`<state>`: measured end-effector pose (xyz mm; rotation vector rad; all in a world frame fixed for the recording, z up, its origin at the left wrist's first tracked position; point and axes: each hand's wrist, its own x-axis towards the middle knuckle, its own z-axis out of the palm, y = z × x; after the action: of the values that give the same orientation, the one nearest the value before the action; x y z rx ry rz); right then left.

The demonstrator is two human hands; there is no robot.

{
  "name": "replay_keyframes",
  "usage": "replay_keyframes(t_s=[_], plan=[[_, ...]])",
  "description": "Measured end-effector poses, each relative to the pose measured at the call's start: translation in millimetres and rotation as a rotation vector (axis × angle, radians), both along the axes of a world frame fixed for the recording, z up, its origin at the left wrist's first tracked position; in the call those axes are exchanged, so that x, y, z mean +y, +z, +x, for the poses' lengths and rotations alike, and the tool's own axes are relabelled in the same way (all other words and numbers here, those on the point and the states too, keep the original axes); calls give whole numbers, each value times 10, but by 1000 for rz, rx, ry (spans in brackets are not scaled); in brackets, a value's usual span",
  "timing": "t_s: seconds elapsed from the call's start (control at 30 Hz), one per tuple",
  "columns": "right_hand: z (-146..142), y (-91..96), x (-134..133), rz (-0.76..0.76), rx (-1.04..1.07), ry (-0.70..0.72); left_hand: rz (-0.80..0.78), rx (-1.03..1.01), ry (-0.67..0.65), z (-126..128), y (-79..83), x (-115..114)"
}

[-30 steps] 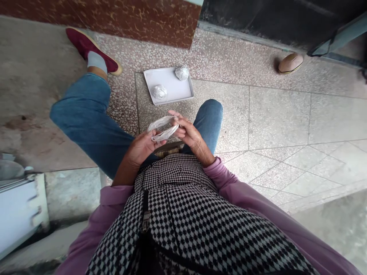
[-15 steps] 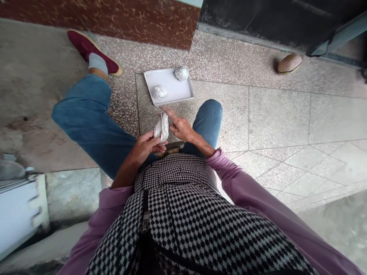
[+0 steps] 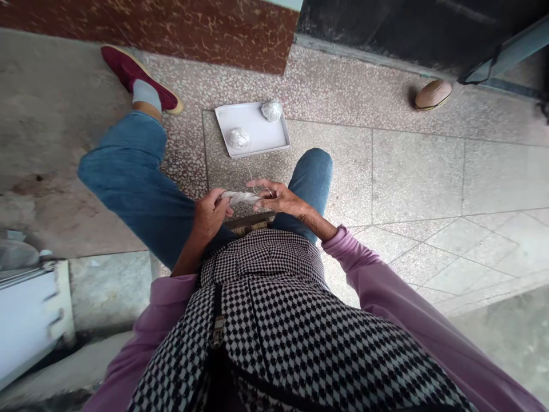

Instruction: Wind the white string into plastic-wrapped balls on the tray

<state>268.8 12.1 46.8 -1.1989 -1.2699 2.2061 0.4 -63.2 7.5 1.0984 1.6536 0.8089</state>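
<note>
A twisted hank of shiny white yarn [image 3: 241,197] stretches sideways between my hands, above my lap. My left hand [image 3: 210,213] is closed around its left end. At the other end, my right hand [image 3: 278,198] pinches the hank, with the index finger extended and a loose strand looping by the fingers. A thin strand end rises from there toward the tray. Beyond my hands, a shallow white tray [image 3: 261,134] lies on the floor. In it are two balls of white yarn, one ball [image 3: 239,138] at the near left and another ball [image 3: 271,111] at the far right corner.
My bent knees, in blue jeans [image 3: 124,154], flank the work area. A maroon shoe [image 3: 137,77] is on my left foot. Further right, the tan toe of a shoe [image 3: 434,94] shows near a dark doorway. A white box-like object [image 3: 30,320] stands at the lower left.
The yarn bundle has turned from upright and folded to a twisted sideways length. My right hand has come down from its pointing pose and now grips the right end.
</note>
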Motion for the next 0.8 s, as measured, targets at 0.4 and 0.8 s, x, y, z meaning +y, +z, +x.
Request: replay_keyframes(t_s=[0.4, 0.8], plan=[[-535, -13, -146, -233, 147, -460, 8, -150, 192, 270, -85, 238], [-713, -74, -244, -417, 220, -564, 178, 34, 211, 436, -289, 392]])
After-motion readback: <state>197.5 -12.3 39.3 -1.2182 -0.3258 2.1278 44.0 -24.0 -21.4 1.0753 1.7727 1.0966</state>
